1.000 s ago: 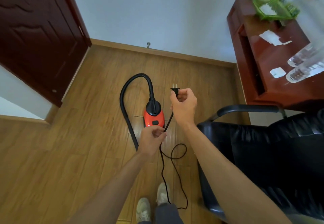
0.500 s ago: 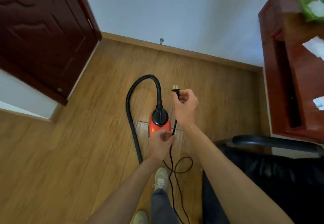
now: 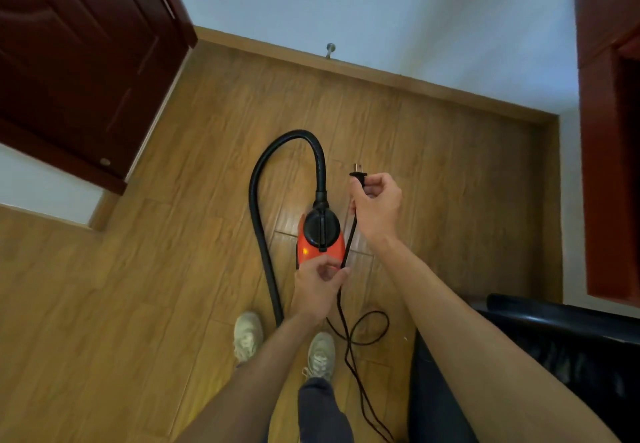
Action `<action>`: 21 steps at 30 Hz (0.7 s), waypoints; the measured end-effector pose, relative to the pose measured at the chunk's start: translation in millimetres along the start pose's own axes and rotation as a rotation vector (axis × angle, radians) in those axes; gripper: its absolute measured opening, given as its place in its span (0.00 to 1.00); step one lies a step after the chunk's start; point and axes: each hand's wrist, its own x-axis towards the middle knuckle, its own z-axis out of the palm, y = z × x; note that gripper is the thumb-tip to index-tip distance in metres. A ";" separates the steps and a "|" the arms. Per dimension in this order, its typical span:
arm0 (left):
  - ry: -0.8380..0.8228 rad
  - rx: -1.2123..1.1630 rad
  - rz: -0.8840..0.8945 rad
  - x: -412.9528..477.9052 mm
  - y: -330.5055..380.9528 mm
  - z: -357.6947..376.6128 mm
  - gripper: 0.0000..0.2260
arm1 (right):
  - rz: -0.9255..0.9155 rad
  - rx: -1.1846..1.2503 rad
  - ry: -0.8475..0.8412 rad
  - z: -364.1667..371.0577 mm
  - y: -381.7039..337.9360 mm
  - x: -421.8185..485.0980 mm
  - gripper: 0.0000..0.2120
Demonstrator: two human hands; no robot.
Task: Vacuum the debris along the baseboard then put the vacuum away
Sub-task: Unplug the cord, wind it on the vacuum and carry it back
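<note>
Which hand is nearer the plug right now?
Right. The right hand pinches the plug at its base; the left hand holds the cord farther down, in front of the orange vacuum.

Person from above — left forearm (image 3: 256,380) and right forearm (image 3: 467,338) bare to the frame edge; dark blue-grey trouser leg (image 3: 322,411); pale beige lace-up shoes (image 3: 247,335) with matching laces.

orange vacuum (image 3: 320,246), black hose (image 3: 258,200), black cord (image 3: 349,238)
</note>
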 end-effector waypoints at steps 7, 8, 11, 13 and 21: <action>-0.073 -0.034 -0.090 32.9 -25.6 -14.7 0.06 | 0.052 -0.067 0.024 32.5 26.1 18.3 0.08; -0.085 -0.038 -0.097 38.9 -30.1 -18.2 0.07 | 0.061 -0.075 0.029 37.7 28.2 20.1 0.08; -0.127 -0.047 -0.103 57.3 -41.9 -31.0 0.08 | 0.087 -0.102 0.049 57.5 32.4 25.4 0.09; -0.158 -0.061 -0.106 69.9 -47.8 -40.2 0.05 | 0.093 -0.122 0.063 72.5 35.4 30.4 0.08; -0.232 -0.092 -0.087 121.1 -65.8 -63.4 0.04 | 0.120 -0.196 0.080 119.2 50.7 58.6 0.07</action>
